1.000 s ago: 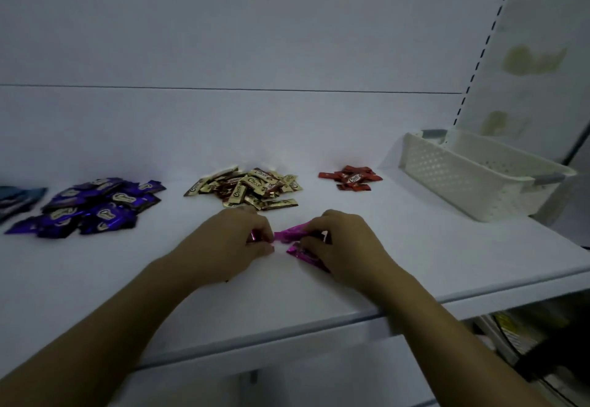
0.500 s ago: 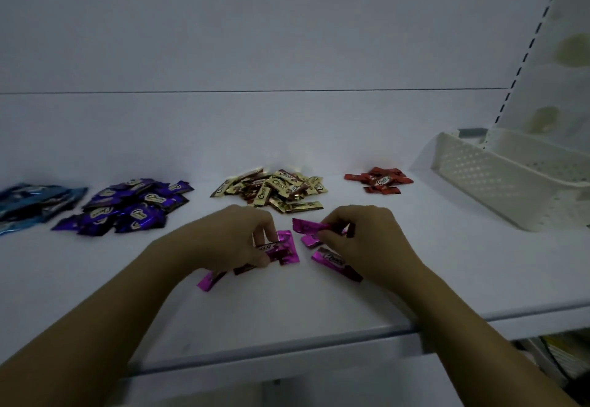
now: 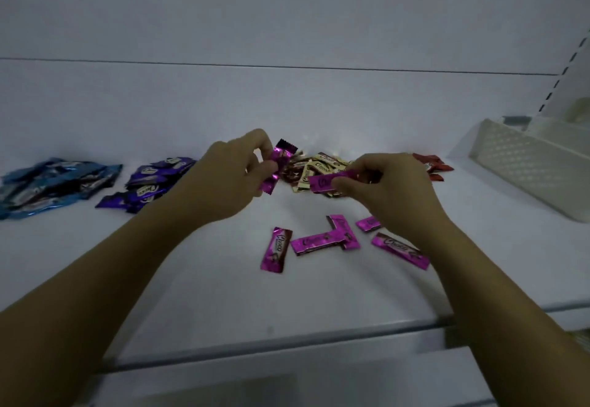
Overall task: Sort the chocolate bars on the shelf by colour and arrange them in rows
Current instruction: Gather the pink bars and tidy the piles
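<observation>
White shelf (image 3: 191, 295) surface carries all the stock; its front lip lies nearest the camera.

Behind the lip, five loose pink bars (image 3: 314, 243) lie unaligned. Two overlap in a T shape, and one is partly hidden by the right wrist. Risk 1: a forearm drawn back across this group may sweep a bar toward the lip and off the shelf.

Above this group, the left hand (image 3: 223, 180) pinches the left bar (image 3: 279, 167) between thumb and fingertips, nearly upright and clear of the shelf. The right hand (image 3: 392, 189) pinches the right bar (image 3: 329, 180) by one end and holds it roughly level. Both bars are pink. Risk 2: each grip covers only part of a glossy wrapper, so a slack pinch would probably let the bar slip. Both held bars appear just in front of the gold pile (image 3: 319, 167), so a dropped bar could land among gold wrappers and undo the sort.

Further back lie the blue pile (image 3: 54, 183), purple pile (image 3: 153, 180), gold pile and red pile (image 3: 431, 165), all in loose heaps with no rows formed. Risk 3: the light is dim and pink sits close to purple, so a misjudged colour would mix the groups. Risk 4: the right hand partly hides the red pile, so a reach past it could scatter the heap.

At far right stands the basket (image 3: 526, 164), apart from the piles.
</observation>
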Available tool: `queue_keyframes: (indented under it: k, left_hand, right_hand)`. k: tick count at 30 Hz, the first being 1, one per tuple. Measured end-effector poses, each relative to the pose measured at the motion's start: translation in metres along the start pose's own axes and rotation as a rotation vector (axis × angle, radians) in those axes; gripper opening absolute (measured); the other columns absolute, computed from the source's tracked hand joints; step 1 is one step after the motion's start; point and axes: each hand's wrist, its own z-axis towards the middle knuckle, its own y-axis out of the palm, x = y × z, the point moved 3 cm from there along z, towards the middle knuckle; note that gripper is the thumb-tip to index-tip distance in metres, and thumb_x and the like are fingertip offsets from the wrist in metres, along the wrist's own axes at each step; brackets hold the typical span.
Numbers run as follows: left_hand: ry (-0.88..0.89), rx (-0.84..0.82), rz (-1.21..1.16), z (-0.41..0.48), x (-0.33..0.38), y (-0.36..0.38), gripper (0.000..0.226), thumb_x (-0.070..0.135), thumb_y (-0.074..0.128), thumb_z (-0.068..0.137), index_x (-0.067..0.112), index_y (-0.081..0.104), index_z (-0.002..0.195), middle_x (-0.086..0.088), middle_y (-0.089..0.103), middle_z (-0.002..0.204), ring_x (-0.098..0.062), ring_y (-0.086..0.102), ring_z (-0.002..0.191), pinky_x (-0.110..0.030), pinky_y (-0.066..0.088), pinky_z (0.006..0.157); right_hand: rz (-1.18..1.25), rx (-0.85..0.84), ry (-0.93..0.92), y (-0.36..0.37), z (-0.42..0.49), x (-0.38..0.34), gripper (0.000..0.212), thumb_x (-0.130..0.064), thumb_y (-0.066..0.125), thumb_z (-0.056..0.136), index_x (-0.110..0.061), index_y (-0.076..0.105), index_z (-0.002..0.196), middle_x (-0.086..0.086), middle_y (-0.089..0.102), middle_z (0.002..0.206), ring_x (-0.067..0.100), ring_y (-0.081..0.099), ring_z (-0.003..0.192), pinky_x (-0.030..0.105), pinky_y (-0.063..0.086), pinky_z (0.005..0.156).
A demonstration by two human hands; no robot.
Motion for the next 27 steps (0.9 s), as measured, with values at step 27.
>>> queue_keyframes:
  k: [27]
  left_hand:
    - [-0.691, 0.294, 0.089, -0.189, -0.373, -0.281, 0.014, 0.016, 0.053, 0.092, 0.010, 0.058, 0.079, -0.013, 0.069, 0.080, -0.028, 0.064, 0.068, -0.038, 0.054, 0.062]
  right_hand:
    - [-0.207, -0.141, -0.269, 0.392, 0.068, -0.364, 0.013, -0.021, 0.056, 0.088, -0.015, 0.067, 0.087, 0.002, 0.067, 0.085, 0.021, 0.058, 0.077, 0.030, 0.047, 0.065]
